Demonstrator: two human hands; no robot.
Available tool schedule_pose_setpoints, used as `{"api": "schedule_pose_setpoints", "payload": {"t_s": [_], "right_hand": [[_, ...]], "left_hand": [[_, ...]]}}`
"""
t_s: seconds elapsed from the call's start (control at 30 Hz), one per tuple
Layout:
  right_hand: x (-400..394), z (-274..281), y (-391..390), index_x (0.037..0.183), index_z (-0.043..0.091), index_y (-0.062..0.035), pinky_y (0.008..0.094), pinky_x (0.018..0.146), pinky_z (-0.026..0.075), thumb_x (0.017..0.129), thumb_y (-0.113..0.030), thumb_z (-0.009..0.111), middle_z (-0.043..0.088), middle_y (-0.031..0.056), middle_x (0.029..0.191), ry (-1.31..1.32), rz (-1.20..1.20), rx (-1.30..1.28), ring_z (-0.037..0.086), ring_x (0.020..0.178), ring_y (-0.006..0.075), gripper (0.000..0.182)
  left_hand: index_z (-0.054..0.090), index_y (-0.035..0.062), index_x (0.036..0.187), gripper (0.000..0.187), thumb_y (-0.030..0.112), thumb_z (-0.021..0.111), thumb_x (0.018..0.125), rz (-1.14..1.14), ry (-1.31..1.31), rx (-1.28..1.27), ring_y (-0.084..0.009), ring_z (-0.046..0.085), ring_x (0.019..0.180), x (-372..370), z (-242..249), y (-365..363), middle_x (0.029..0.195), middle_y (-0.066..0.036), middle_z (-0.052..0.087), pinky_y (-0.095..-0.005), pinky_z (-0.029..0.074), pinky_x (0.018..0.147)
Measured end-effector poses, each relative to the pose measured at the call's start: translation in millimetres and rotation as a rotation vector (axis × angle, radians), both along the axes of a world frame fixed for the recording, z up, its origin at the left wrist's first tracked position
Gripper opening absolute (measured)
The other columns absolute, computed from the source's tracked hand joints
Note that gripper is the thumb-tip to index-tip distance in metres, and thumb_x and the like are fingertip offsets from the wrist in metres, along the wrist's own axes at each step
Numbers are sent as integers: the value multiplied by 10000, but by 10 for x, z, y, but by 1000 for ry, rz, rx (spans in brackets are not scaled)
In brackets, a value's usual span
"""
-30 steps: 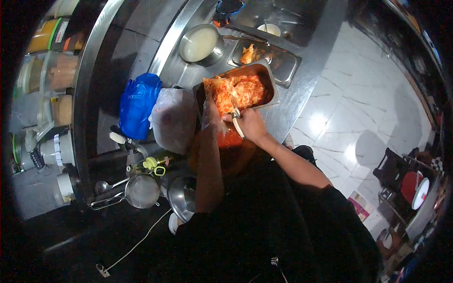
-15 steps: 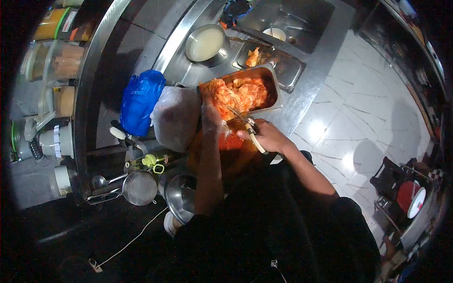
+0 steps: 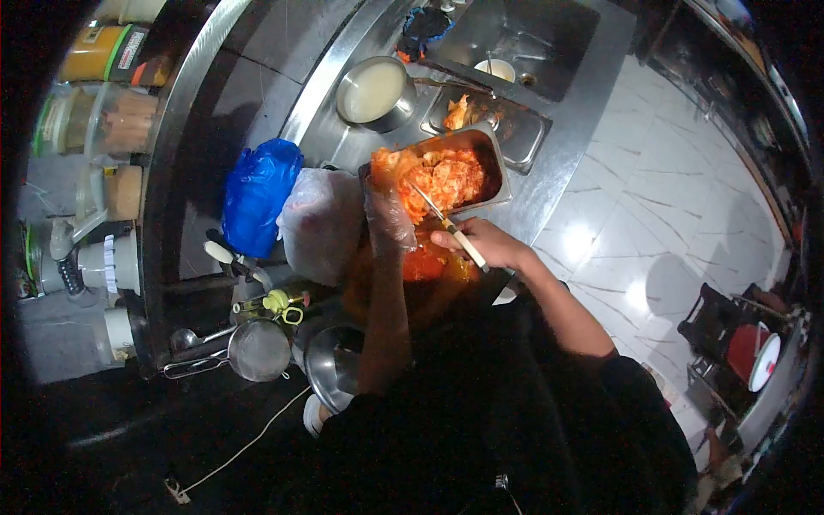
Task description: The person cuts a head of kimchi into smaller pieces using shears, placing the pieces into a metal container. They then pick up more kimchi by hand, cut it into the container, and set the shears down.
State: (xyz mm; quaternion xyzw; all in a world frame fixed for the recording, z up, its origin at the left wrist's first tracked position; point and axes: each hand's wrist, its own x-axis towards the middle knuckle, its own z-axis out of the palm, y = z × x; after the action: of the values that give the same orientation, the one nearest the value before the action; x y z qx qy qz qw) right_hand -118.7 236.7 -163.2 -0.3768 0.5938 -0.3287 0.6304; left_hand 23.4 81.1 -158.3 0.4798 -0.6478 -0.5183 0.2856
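My left hand (image 3: 390, 219), in a clear plastic glove, is closed around a clump of red-sauced kimchi cabbage (image 3: 393, 165) at the near left end of a steel pan (image 3: 500, 163). More kimchi (image 3: 455, 178) fills much of that pan. My right hand (image 3: 493, 245) grips the cream handles of what look like scissors (image 3: 468, 246), their blades pointing into the kimchi beside my left hand. Below both hands lies a wide container with red sauce (image 3: 425, 264), partly covered by my left forearm.
A pot of whitish liquid (image 3: 372, 90) and a shallow tray with food scraps (image 3: 525, 146) stand beyond the pan, near the sink (image 3: 549, 43). At left are a blue bag (image 3: 262, 197), a white bag (image 3: 319, 225), a strainer (image 3: 259, 350) and a metal bowl (image 3: 330, 369).
The scissors' handles look closer together and the blades now point further into the kimchi. My left hand still holds the clump. The whole view has shifted slightly.
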Motion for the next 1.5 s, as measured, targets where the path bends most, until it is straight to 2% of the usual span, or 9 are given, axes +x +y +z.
{"api": "schedule_pose_setpoints", "payload": {"t_s": [0.03,0.3,0.5,0.6,0.8,1.07,1.27,1.33,1.5], "right_hand": [[27,95,8,690,578,-90,285,535,404,865,-734,615,514,-9,622,-151,-142,-99,514,584,101,669],[153,81,5,650,575,-72,281,539,447,866,-651,683,506,-13,560,98,-294,-210,524,540,97,628],[-27,-221,-21,672,572,-73,276,483,454,885,-617,683,541,4,589,-239,-187,-71,552,503,111,594],[-9,-143,-35,703,615,-60,307,586,443,853,-626,718,574,7,641,-250,-213,-19,543,617,128,595],[199,-256,53,648,585,-66,274,433,445,847,-504,784,543,11,540,-60,-285,-5,528,430,103,521],[68,-217,237,798,611,-37,218,539,458,910,-609,658,562,-8,674,-344,-127,70,542,558,76,585],[22,172,31,773,590,-50,257,540,465,849,-791,563,542,10,680,-124,-92,95,531,559,107,746],[90,105,5,690,589,-44,275,503,470,845,-758,609,550,24,606,-143,-159,92,555,505,124,731],[234,187,46,724,609,-35,251,504,512,870,-693,640,572,30,606,-42,-183,138,586,511,126,675]], "left_hand": [[465,-21,1384,504,353,450,1048,-3,-29,-43,-381,610,1148,-24,5,6,1273,-242,610,-405,485,1017],[463,-54,1369,478,288,469,1035,-33,-229,-269,-420,604,1141,-116,128,-33,1239,-283,615,-419,479,1016],[466,-85,1338,440,213,481,1014,-159,-529,-324,-462,590,1130,-123,246,21,1188,-319,617,-446,473,1008],[473,-78,1329,422,195,497,1008,-102,-500,-485,-476,586,1108,-130,77,32,1162,-318,616,-473,470,988],[473,-53,1321,406,192,512,1000,-116,-680,-631,-474,574,1103,24,-156,-53,1179,-314,592,-496,456,982],[467,-31,1324,401,201,511,1000,-74,-648,-552,-459,553,1150,23,255,-59,1248,-322,555,-511,426,1012],[457,-9,1266,439,151,619,891,-241,-423,-723,-461,581,1043,91,101,-75,1185,-281,568,-513,485,895],[460,-10,1274,486,168,652,864,-246,-403,-723,-462,573,1069,89,99,-16,1204,-270,565,-517,482,909],[481,-23,1253,465,177,653,871,-242,-328,-697,-463,575,1087,148,-107,-30,1209,-271,580,-515,473,937]]}}
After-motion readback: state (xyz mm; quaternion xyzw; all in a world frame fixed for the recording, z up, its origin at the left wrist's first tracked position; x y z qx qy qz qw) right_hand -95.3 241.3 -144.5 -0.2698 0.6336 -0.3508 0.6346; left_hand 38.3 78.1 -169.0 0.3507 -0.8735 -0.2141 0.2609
